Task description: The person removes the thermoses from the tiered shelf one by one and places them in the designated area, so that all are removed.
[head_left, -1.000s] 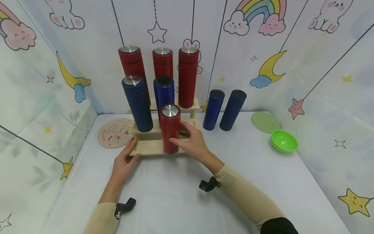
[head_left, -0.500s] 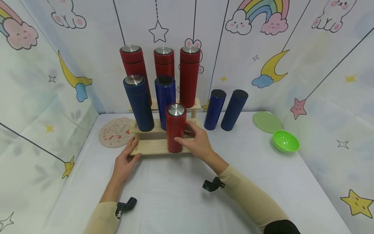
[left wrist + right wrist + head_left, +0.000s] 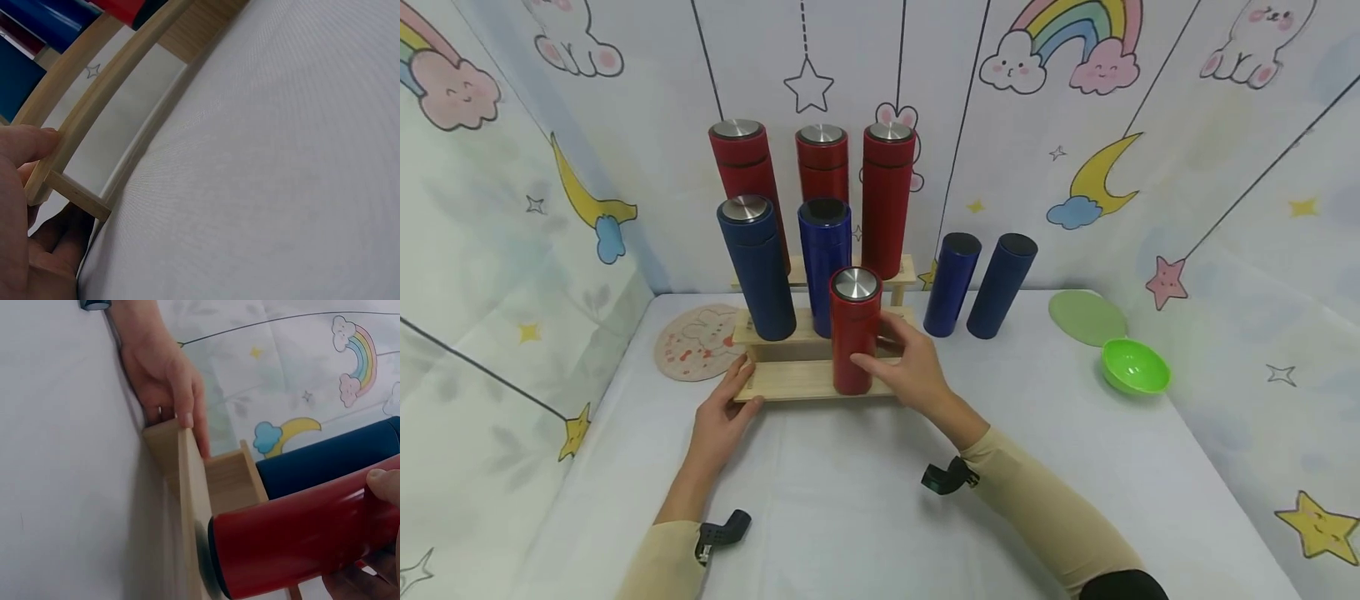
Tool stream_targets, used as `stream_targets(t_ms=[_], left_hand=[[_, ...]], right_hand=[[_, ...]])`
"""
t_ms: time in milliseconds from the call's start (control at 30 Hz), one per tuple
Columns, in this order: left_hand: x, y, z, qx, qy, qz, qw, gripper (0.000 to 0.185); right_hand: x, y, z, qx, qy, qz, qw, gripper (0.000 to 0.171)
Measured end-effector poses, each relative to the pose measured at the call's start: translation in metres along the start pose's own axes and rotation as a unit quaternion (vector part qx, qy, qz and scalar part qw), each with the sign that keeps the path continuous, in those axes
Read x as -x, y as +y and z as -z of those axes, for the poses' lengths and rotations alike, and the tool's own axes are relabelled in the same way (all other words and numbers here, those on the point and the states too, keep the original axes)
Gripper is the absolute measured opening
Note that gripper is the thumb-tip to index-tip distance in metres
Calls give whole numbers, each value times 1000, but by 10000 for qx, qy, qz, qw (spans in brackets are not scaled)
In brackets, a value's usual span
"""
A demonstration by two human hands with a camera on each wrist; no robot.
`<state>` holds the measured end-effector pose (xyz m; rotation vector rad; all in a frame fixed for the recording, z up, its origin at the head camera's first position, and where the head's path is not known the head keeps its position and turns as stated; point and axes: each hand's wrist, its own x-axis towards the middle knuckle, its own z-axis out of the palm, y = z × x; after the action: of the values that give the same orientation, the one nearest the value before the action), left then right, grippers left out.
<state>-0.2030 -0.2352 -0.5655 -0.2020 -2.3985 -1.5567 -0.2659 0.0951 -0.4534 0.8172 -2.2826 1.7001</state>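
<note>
Right hand (image 3: 913, 367) grips the red flask (image 3: 853, 337) at the lowest tier (image 3: 792, 380) of the wooden rack (image 3: 806, 327), whose end the left hand (image 3: 718, 423) pinches; likely stiff, slick, weighty, the flask suits mid-body holding

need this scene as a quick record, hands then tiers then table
Left hand: grips left end of tiered wooden rack
Right hand: grips cylindrical red bottle with silver lid, at bottom tier
Middle tier: two cylindrical blue bottles, one silver-lidded, one black-topped
Top tier: three cylindrical red bottles, silver-lidded
White table, right of rack: two black-topped blue cylinders, bright green round bowl, flat pale-green disc
</note>
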Motion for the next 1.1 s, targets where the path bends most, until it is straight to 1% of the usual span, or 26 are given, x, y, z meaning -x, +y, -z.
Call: stream_targets(t_ms=[100, 200, 333, 700, 933, 1000, 1100], left_hand=[[1, 0, -6, -5, 6, 1, 10000, 61], [2, 1, -2, 21, -6, 11, 10000, 61], [1, 0, -2, 55, -81, 7, 10000, 61], [1, 2, -1, -52, -40, 9, 10000, 61], [0, -1, -1, -31, -56, -18, 10000, 61], [1, 1, -1, -37, -69, 8, 10000, 61], [-2, 3, 0, -14, -82, 6, 10000, 61]], right_hand=[[3, 1, 5, 42, -13, -40, 10000, 65], [3, 0, 4, 26, 18, -42, 10000, 64], [3, -1, 7, 39, 94, 10, 9999, 63], [4, 1, 11, -47, 128, 37, 9999, 64], [3, 0, 16, 65, 160, 95, 9998, 62], [4, 0, 17, 74, 181, 106, 9998, 62], [2, 0, 18, 107, 240, 108, 9996, 62]])
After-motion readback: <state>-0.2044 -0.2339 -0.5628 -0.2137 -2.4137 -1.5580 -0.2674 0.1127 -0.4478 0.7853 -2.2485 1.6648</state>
